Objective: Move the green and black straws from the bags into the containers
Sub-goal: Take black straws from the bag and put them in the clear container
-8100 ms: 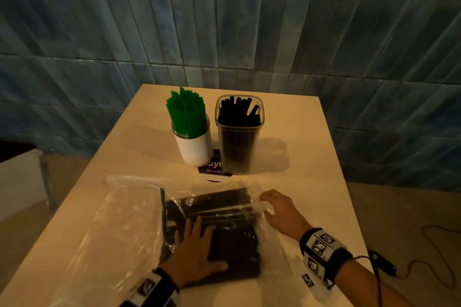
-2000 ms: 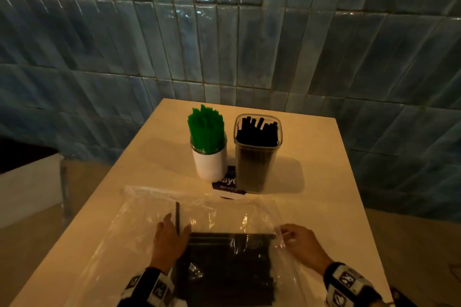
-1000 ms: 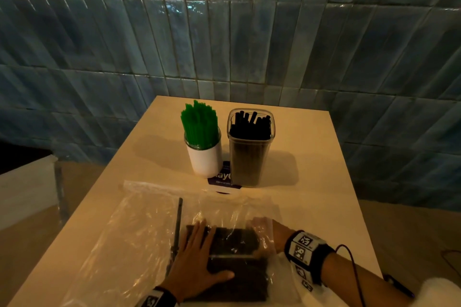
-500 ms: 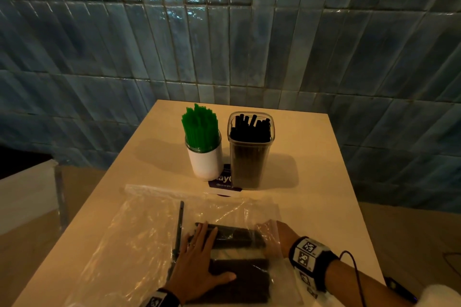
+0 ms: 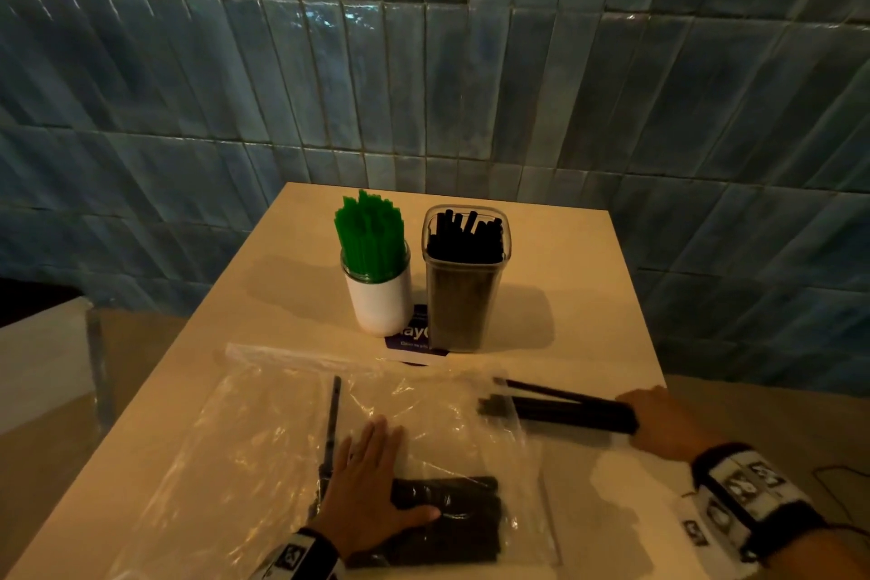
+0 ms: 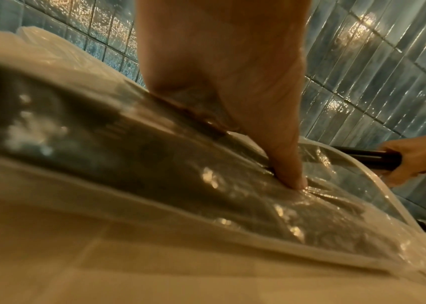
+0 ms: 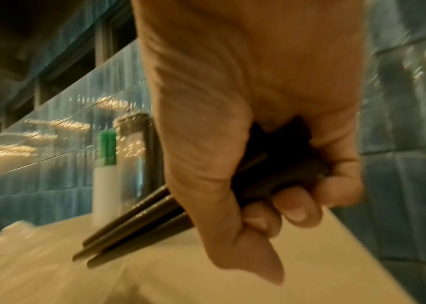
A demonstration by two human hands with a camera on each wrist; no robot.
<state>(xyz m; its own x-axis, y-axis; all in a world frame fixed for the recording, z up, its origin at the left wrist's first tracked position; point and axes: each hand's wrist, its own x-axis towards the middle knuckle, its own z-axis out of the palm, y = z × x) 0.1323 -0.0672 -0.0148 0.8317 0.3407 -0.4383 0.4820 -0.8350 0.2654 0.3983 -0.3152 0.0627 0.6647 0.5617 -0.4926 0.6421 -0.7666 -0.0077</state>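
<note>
black straws (image 5: 560, 410) lie as a bundle in the right hand (image 5: 659, 426), fingers curled round one end, long axis running across the table toward its right edge, free ends pointing left over the bag (image 5: 263, 438). the clear container (image 5: 463, 292) stands toward the far edge, left of and beyond that hand, so the bundle needs tipping upright. the left hand (image 5: 372, 480), fingers straight, presses flat on the bag over the remaining straws (image 5: 452, 518) near the near edge

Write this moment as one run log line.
right hand: grips black straws | left hand: presses plastic bag | containers: not reached
</note>
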